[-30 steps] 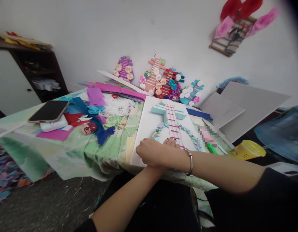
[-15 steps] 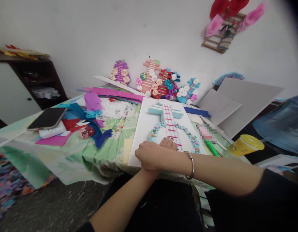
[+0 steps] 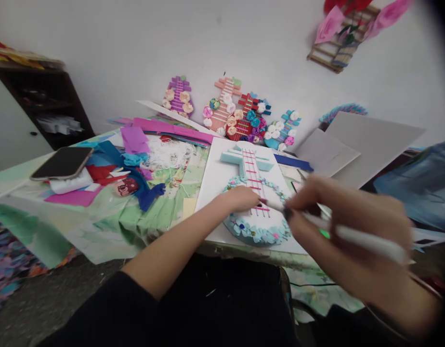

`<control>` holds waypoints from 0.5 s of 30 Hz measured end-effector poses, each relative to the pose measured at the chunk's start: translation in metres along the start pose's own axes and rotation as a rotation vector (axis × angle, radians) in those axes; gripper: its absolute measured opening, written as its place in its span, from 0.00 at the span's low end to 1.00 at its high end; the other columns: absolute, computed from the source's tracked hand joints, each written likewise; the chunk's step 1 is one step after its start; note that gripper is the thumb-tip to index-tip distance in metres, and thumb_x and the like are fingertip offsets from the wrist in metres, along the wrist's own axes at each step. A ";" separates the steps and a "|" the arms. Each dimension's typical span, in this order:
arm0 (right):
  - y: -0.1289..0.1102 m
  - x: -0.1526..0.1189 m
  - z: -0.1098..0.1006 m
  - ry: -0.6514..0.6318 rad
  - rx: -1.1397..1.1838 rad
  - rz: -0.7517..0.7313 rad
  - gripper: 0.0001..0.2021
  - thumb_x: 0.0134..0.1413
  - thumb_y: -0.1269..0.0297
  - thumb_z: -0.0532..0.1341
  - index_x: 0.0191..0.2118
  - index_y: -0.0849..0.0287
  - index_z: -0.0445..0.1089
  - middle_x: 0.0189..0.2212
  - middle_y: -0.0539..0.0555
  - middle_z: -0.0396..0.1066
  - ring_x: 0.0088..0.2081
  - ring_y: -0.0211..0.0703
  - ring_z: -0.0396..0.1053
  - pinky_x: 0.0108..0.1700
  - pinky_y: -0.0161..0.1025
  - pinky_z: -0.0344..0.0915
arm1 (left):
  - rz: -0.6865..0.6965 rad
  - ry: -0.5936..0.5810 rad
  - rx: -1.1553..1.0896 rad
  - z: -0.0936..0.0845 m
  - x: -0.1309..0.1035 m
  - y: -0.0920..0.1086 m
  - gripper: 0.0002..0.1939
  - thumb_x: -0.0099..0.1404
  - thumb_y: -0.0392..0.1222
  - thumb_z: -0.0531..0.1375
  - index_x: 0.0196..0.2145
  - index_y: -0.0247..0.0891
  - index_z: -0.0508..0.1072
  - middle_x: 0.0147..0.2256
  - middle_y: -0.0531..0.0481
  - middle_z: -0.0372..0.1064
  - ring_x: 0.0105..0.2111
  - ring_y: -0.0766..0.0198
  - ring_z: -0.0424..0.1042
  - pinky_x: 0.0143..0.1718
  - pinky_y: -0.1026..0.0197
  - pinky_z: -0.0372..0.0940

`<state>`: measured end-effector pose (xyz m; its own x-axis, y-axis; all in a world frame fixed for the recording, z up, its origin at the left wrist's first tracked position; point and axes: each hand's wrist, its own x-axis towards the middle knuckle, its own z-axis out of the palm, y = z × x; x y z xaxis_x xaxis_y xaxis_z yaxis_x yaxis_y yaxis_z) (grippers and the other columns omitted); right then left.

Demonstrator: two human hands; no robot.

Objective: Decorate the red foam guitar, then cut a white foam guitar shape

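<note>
The person's right hand (image 3: 352, 231), motion-blurred, is clamped on a white pen-like tool (image 3: 374, 244). The left hand (image 3: 243, 198) rests on the flower-trimmed instrument model (image 3: 260, 234); its finger spacing cannot be determined. A white board (image 3: 215, 176) lies beneath both.

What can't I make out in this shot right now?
All in the head view:
- Right hand: blurred.
- White tool it holds: blurred, partly hidden by fingers.
- Red wall flowers: cut off by top edge.
- Blue plastic: cut off by right edge.
</note>
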<state>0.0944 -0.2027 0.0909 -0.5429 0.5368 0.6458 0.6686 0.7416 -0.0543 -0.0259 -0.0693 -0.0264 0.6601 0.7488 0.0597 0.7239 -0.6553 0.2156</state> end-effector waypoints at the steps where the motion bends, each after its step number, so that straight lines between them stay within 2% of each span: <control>1: 0.001 -0.016 -0.002 -0.039 0.006 -0.008 0.04 0.54 0.67 0.56 0.30 0.52 0.66 0.19 0.48 0.62 0.18 0.33 0.60 0.24 0.38 0.57 | 0.035 -0.043 0.016 -0.008 0.002 -0.005 0.09 0.64 0.36 0.53 0.32 0.34 0.73 0.32 0.42 0.74 0.31 0.59 0.69 0.35 0.58 0.59; 2: 0.001 -0.032 0.002 -0.056 0.026 -0.060 0.04 0.53 0.69 0.58 0.32 0.51 0.66 0.20 0.49 0.63 0.18 0.34 0.59 0.22 0.38 0.57 | 0.063 -0.079 0.034 -0.014 0.003 -0.010 0.11 0.64 0.37 0.52 0.30 0.34 0.73 0.31 0.42 0.73 0.29 0.59 0.68 0.32 0.59 0.58; 4: 0.002 -0.063 0.024 -0.089 0.067 -0.117 0.08 0.54 0.73 0.57 0.39 0.53 0.66 0.25 0.52 0.69 0.23 0.37 0.66 0.23 0.37 0.61 | 0.091 -0.116 0.061 -0.021 0.006 -0.014 0.12 0.65 0.37 0.51 0.29 0.35 0.73 0.31 0.42 0.73 0.28 0.59 0.67 0.30 0.59 0.55; 5: 0.001 -0.076 0.041 -0.109 0.084 -0.127 0.10 0.54 0.74 0.57 0.41 0.55 0.66 0.26 0.53 0.70 0.26 0.39 0.68 0.25 0.37 0.64 | 0.100 -0.130 0.074 -0.023 0.007 -0.015 0.13 0.65 0.38 0.50 0.30 0.35 0.73 0.31 0.42 0.73 0.28 0.59 0.67 0.29 0.59 0.54; 8: -0.002 -0.102 0.100 -0.023 0.081 -0.149 0.11 0.56 0.78 0.56 0.44 0.61 0.68 0.29 0.56 0.73 0.30 0.40 0.72 0.28 0.36 0.68 | 0.112 -0.152 0.103 -0.023 0.008 -0.013 0.14 0.66 0.37 0.49 0.32 0.35 0.75 0.32 0.42 0.74 0.28 0.60 0.68 0.29 0.60 0.53; 11: -0.006 -0.111 0.151 0.049 0.010 -0.124 0.13 0.58 0.78 0.53 0.45 0.64 0.70 0.30 0.58 0.74 0.30 0.41 0.72 0.29 0.35 0.69 | 0.113 -0.158 0.121 -0.022 0.008 -0.011 0.16 0.66 0.38 0.48 0.34 0.34 0.75 0.33 0.40 0.74 0.29 0.59 0.68 0.29 0.60 0.54; 13: -0.008 -0.109 0.172 0.048 -0.032 -0.076 0.13 0.58 0.77 0.53 0.46 0.66 0.70 0.30 0.59 0.74 0.32 0.42 0.73 0.31 0.36 0.71 | 0.111 -0.159 0.126 -0.020 0.007 -0.012 0.16 0.66 0.38 0.48 0.34 0.35 0.76 0.34 0.40 0.74 0.30 0.59 0.69 0.29 0.60 0.54; 15: -0.008 -0.106 0.184 0.048 -0.064 -0.040 0.13 0.59 0.76 0.52 0.46 0.69 0.70 0.31 0.61 0.74 0.34 0.44 0.73 0.33 0.37 0.72 | 0.113 -0.156 0.124 -0.018 0.008 -0.014 0.16 0.66 0.39 0.48 0.34 0.35 0.76 0.34 0.41 0.74 0.30 0.59 0.69 0.29 0.60 0.54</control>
<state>0.0525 -0.1915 -0.1175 -0.5457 0.4866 0.6823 0.6789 0.7339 0.0196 -0.0345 -0.0525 -0.0110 0.7545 0.6518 -0.0769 0.6563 -0.7487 0.0936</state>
